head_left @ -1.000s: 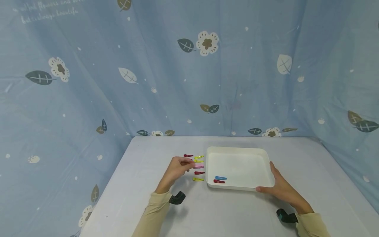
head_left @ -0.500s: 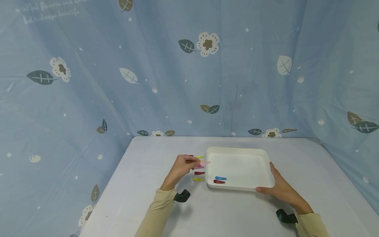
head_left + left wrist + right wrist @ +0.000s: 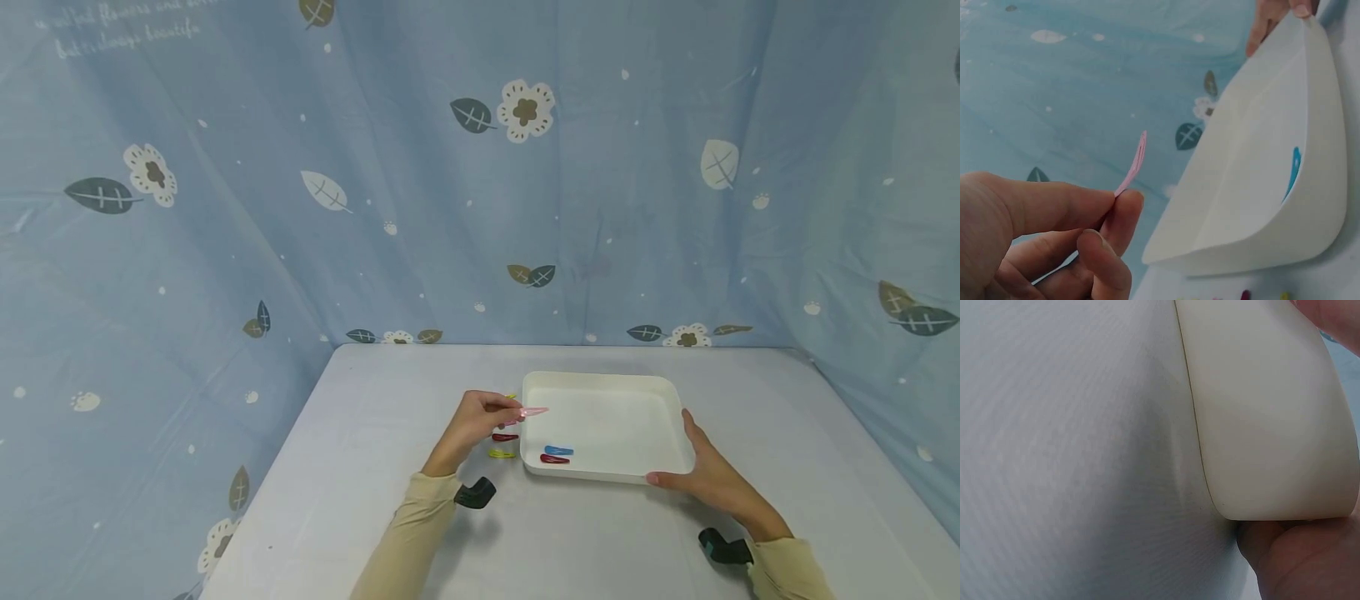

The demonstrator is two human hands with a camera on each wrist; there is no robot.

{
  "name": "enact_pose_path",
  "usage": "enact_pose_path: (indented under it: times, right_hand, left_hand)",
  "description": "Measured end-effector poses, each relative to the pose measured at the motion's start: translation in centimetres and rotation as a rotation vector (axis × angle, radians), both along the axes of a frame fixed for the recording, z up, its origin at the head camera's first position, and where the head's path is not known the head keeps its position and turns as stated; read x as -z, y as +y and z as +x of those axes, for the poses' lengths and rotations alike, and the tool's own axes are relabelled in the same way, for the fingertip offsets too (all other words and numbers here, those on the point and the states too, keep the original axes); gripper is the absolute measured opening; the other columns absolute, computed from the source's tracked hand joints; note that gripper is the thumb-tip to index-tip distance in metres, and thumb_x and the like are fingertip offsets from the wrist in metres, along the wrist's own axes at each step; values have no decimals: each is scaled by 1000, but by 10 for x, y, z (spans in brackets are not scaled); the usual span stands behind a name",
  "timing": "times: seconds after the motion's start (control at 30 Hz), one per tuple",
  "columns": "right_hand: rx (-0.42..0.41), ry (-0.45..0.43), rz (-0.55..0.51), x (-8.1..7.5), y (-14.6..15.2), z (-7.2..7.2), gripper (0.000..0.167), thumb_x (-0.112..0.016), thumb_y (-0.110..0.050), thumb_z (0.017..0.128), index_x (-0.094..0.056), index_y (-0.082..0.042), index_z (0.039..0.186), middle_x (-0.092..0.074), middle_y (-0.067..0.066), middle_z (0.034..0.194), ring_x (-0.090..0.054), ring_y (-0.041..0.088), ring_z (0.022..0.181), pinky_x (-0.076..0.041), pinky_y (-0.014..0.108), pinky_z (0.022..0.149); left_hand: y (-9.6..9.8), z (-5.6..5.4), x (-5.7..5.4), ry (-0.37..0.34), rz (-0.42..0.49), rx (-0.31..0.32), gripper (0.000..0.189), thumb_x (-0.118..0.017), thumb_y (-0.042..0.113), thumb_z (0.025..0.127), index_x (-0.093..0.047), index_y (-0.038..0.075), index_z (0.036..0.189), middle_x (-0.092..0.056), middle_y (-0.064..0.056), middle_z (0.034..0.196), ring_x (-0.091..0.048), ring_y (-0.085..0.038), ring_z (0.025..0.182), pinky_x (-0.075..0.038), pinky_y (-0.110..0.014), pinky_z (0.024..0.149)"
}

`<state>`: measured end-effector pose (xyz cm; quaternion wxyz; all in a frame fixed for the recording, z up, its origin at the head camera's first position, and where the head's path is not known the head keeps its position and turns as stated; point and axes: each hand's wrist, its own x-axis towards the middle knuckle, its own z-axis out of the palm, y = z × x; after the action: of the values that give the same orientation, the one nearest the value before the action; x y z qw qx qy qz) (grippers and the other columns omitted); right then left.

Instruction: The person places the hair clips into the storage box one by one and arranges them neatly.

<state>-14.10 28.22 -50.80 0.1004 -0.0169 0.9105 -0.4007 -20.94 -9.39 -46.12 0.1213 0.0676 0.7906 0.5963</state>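
My left hand (image 3: 472,423) pinches a pink snap hair clip (image 3: 536,411) between thumb and forefinger, just above the left rim of a white tray (image 3: 618,417). In the left wrist view the pink clip stands upward from the fingertips, clear of the tray. A blue hair clip (image 3: 559,451) and a red hair clip (image 3: 555,459) lie inside the tray near its front left corner. My right hand (image 3: 708,475) holds the tray's front right corner, thumb at the front wall and fingers along the right side.
Left of the tray on the white table (image 3: 360,483) lie a dark red clip (image 3: 505,437) and a yellow clip (image 3: 502,454). Other clips are partly hidden by my left hand. A blue patterned curtain (image 3: 420,208) hangs behind the table.
My left hand has lifted the pink hair clip from the row beside the tray and carried it right, to over the tray's left rim. The right hand and tray stay put.
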Motion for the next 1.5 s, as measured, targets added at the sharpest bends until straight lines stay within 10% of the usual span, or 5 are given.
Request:
enact_pose_path:
  times: [0.27,0.83,1.5]
  right_hand:
    - [17,-33,30,-3,-1,1,141,-86,-47,78,17,0,161,1,41,166,-14,66,148,-22,82,110]
    - [21,-69,49,-2,1,-1,142,-86,-48,78,20,-1,161,3,41,165,-13,66,148,-23,80,112]
    - [12,-33,35,2,3,-2,141,-86,-47,79,18,0,161,4,40,166,-8,66,149,-19,81,112]
  left_hand:
    - [8,-3,6,-17,-2,23,19,-77,21,93,-80,7,105,-77,-7,111,-70,-40,107,-59,-47,90]
    - [25,-7,15,-7,-101,38,13,-74,13,93,-82,5,100,-80,-6,101,-64,-9,85,-49,-23,70]
    - [48,-5,17,85,-305,0,4,-79,8,89,-82,5,89,-79,-7,86,-70,-13,78,-54,-26,70]
